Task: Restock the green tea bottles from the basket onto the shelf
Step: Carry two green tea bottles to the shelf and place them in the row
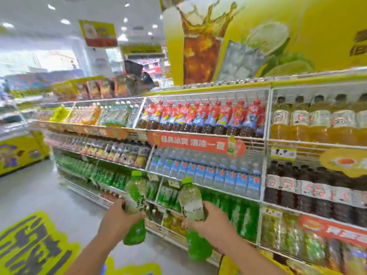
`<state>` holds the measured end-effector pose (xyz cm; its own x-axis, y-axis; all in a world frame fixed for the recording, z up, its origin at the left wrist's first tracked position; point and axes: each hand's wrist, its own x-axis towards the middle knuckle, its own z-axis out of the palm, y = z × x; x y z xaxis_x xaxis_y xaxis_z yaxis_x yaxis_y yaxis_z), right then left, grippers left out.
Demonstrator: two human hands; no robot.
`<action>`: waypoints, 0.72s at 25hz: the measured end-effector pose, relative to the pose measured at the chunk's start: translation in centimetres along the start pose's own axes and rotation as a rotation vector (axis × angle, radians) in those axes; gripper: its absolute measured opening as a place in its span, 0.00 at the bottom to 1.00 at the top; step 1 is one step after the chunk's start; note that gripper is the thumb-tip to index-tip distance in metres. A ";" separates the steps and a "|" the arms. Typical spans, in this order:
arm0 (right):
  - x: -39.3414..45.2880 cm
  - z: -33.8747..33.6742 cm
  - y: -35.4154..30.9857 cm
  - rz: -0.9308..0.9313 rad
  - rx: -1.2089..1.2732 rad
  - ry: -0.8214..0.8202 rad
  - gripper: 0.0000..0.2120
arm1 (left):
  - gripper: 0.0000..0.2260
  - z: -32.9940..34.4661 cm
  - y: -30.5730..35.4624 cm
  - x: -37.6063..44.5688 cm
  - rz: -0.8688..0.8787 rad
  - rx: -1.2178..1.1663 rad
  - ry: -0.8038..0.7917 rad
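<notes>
- Bottles: you hold two, one per hand. Left hand (117, 217) fingers curl round the left bottle (135, 207); right hand (210, 218) fingers wrap the right bottle (191, 213). Both stand near upright, caps above your fingers.
- Step: carry to shelf, judged; neither bottle is placed yet. No basket is in view.
- Next move: bring each bottle ahead of your fingertips to the green row (234, 213) and find a gap.
- Edges: white wire rails (204, 187) cross just beyond your fingers; lift the bases over the front rail.
- Room: open floor (39, 195) lies left of your left hand.
</notes>
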<state>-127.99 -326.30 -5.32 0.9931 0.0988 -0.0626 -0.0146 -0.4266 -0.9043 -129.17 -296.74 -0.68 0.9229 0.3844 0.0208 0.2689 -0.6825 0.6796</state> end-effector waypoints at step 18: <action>6.2 26.1 -16.3 -0.036 0.018 0.063 0.18 | 0.22 -14.0 -16.4 10.2 0.006 -0.282 -0.175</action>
<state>-124.63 -295.31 -1.99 0.9984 0.0563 -0.0036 0.0196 -0.4072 -0.9131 -128.07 -272.90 -1.37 0.9640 0.2521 -0.0844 0.1995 -0.4761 0.8564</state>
